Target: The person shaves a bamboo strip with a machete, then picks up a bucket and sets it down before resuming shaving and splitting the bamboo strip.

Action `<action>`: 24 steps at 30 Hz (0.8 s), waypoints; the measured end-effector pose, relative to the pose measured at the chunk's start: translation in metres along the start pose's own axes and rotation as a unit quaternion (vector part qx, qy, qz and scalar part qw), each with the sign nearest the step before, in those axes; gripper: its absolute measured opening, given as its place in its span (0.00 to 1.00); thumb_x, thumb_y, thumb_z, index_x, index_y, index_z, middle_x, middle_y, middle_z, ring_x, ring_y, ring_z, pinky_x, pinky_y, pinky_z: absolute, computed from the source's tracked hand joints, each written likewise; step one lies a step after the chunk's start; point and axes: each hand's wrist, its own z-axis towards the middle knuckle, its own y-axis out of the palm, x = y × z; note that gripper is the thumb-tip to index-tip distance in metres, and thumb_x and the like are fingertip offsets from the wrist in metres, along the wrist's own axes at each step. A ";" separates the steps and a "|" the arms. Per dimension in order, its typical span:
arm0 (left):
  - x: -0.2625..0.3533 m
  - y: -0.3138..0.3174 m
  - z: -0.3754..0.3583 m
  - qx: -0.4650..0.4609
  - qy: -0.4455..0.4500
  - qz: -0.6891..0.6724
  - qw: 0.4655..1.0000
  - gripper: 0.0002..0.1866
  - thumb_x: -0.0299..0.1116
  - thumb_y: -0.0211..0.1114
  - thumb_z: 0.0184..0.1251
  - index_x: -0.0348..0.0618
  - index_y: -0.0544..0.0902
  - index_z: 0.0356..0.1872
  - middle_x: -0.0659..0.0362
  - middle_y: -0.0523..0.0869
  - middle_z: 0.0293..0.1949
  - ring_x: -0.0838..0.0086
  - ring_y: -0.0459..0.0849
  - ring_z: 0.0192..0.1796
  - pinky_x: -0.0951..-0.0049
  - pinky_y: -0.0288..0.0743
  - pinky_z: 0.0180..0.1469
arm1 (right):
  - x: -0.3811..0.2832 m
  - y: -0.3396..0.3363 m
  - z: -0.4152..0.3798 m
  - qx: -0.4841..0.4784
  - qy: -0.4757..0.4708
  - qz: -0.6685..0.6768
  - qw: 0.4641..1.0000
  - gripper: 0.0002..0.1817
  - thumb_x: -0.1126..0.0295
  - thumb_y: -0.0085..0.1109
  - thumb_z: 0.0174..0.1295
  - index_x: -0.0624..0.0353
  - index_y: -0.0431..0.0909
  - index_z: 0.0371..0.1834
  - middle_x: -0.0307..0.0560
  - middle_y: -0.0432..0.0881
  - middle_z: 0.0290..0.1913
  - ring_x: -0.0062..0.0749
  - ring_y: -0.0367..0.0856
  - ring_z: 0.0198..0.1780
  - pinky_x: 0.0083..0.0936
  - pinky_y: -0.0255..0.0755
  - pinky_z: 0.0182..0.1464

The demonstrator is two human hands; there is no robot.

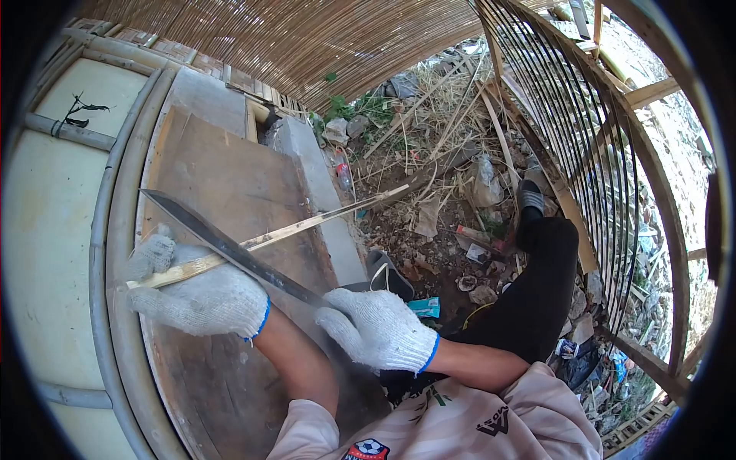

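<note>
My left hand (211, 299), in a white knit glove with a blue cuff, is closed around the near end of a long, pale bamboo strip (310, 223). The strip stretches away to the right, past the edge of the wooden board. In my right hand (387, 331), gloved the same way, is a machete (241, 257); its handle is hidden in the fist. The dark blade points up and left and crosses over the strip just beyond my left fingers.
Under my hands lies a brown wooden board (230, 180), beside a grey concrete ledge (337, 241). Bamboo poles (126, 199) border the left side. Litter, dry stalks and a plastic bottle (344, 176) cover the ground. At right stands a slatted bamboo frame (586, 115), near my sandalled foot (530, 203).
</note>
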 end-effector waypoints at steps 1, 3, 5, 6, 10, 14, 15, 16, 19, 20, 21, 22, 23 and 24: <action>0.002 0.000 0.001 -0.005 -0.011 -0.007 1.000 0.25 0.44 0.40 0.85 0.35 0.80 0.41 0.51 0.82 0.39 0.64 0.80 0.45 0.61 0.74 0.57 | 0.001 0.001 0.000 0.003 -0.001 -0.002 1.000 0.17 0.52 0.57 0.73 0.56 0.81 0.39 0.58 0.84 0.31 0.60 0.85 0.34 0.50 0.77 0.35; 0.001 -0.002 0.005 -0.010 -0.018 -0.013 1.000 0.24 0.42 0.41 0.83 0.34 0.81 0.40 0.49 0.83 0.38 0.62 0.82 0.44 0.60 0.75 0.57 | 0.002 -0.001 -0.001 0.014 -0.011 -0.005 1.000 0.17 0.53 0.58 0.72 0.56 0.81 0.39 0.58 0.84 0.30 0.59 0.85 0.33 0.50 0.77 0.34; -0.002 -0.010 0.013 -0.032 -0.013 0.053 0.998 0.30 0.54 0.41 0.81 0.33 0.79 0.43 0.47 0.82 0.41 0.58 0.81 0.47 0.54 0.75 0.61 | 0.002 -0.002 -0.001 0.019 -0.027 -0.001 0.999 0.16 0.54 0.59 0.72 0.56 0.81 0.38 0.57 0.84 0.30 0.59 0.85 0.32 0.49 0.77 0.34; -0.004 -0.012 0.016 -0.030 -0.004 0.059 0.998 0.30 0.54 0.41 0.81 0.33 0.79 0.43 0.47 0.82 0.41 0.58 0.81 0.47 0.54 0.75 0.61 | 0.000 -0.004 -0.001 0.005 -0.019 -0.003 1.000 0.15 0.54 0.59 0.71 0.56 0.81 0.38 0.56 0.84 0.30 0.58 0.84 0.32 0.49 0.77 0.34; 0.002 -0.003 0.014 -0.060 0.160 0.152 0.973 0.32 0.56 0.44 0.78 0.32 0.80 0.42 0.45 0.82 0.40 0.57 0.82 0.47 0.52 0.76 0.59 | -0.009 -0.008 -0.003 -0.013 -0.026 0.027 0.999 0.15 0.55 0.60 0.71 0.56 0.81 0.38 0.55 0.83 0.30 0.57 0.84 0.32 0.48 0.77 0.34; 0.011 0.006 0.008 0.000 0.110 0.087 0.990 0.30 0.55 0.43 0.79 0.32 0.79 0.44 0.43 0.81 0.44 0.56 0.81 0.49 0.51 0.76 0.59 | -0.019 -0.011 -0.004 -0.042 -0.028 0.034 0.998 0.16 0.54 0.61 0.70 0.56 0.82 0.42 0.56 0.84 0.32 0.58 0.84 0.35 0.47 0.77 0.35; 0.012 0.006 0.007 -0.004 0.113 0.094 0.989 0.30 0.55 0.42 0.79 0.33 0.79 0.44 0.43 0.81 0.44 0.56 0.81 0.49 0.51 0.76 0.59 | -0.016 -0.009 -0.003 -0.051 -0.020 0.046 0.997 0.16 0.54 0.61 0.70 0.56 0.82 0.44 0.57 0.84 0.34 0.59 0.85 0.36 0.47 0.77 0.35; 0.014 0.007 0.007 -0.010 0.116 0.100 0.988 0.30 0.55 0.42 0.79 0.33 0.79 0.44 0.43 0.81 0.44 0.56 0.81 0.49 0.51 0.76 0.59 | -0.016 -0.009 -0.004 -0.052 -0.020 0.047 0.997 0.16 0.54 0.61 0.70 0.56 0.82 0.44 0.57 0.84 0.34 0.59 0.85 0.36 0.47 0.77 0.35; 0.017 0.007 0.007 -0.026 0.123 0.117 0.985 0.30 0.55 0.42 0.79 0.33 0.79 0.45 0.43 0.81 0.45 0.55 0.81 0.49 0.50 0.76 0.59 | -0.014 -0.013 -0.004 -0.057 -0.022 0.053 0.997 0.16 0.54 0.60 0.70 0.55 0.83 0.45 0.57 0.84 0.35 0.59 0.85 0.36 0.47 0.78 0.35; 0.018 0.008 0.007 -0.032 0.124 0.125 0.984 0.30 0.55 0.42 0.79 0.33 0.79 0.45 0.43 0.81 0.45 0.55 0.81 0.50 0.50 0.76 0.59 | -0.013 -0.013 -0.005 -0.063 -0.022 0.056 0.996 0.16 0.54 0.59 0.70 0.54 0.83 0.46 0.57 0.84 0.35 0.59 0.85 0.36 0.47 0.78 0.36; 0.019 0.008 0.007 -0.037 0.125 0.132 0.983 0.30 0.55 0.42 0.80 0.33 0.78 0.45 0.43 0.81 0.45 0.55 0.81 0.50 0.50 0.76 0.59 | -0.011 -0.014 -0.005 -0.069 -0.022 0.058 0.996 0.15 0.54 0.59 0.70 0.54 0.83 0.47 0.57 0.85 0.36 0.59 0.85 0.36 0.47 0.78 0.36; 0.020 0.008 0.007 -0.042 0.126 0.137 0.982 0.30 0.55 0.42 0.80 0.33 0.78 0.45 0.43 0.80 0.45 0.55 0.81 0.50 0.50 0.76 0.59 | -0.012 -0.016 -0.005 -0.070 -0.022 0.058 0.996 0.15 0.54 0.59 0.70 0.54 0.83 0.47 0.57 0.85 0.36 0.59 0.85 0.36 0.47 0.78 0.36; 0.021 0.008 0.007 -0.046 0.128 0.143 0.980 0.30 0.55 0.42 0.80 0.33 0.78 0.45 0.43 0.80 0.45 0.55 0.81 0.50 0.50 0.76 0.59 | -0.016 -0.020 -0.005 -0.080 -0.016 0.061 0.995 0.15 0.60 0.60 0.67 0.58 0.83 0.49 0.59 0.85 0.36 0.59 0.86 0.37 0.44 0.79 0.37; 0.022 0.008 0.007 -0.051 0.129 0.149 0.979 0.30 0.55 0.42 0.80 0.33 0.78 0.46 0.43 0.80 0.46 0.55 0.81 0.50 0.50 0.75 0.59 | -0.018 -0.023 -0.005 -0.090 -0.009 0.064 0.994 0.15 0.67 0.61 0.65 0.62 0.82 0.51 0.60 0.85 0.35 0.60 0.86 0.37 0.42 0.80 0.39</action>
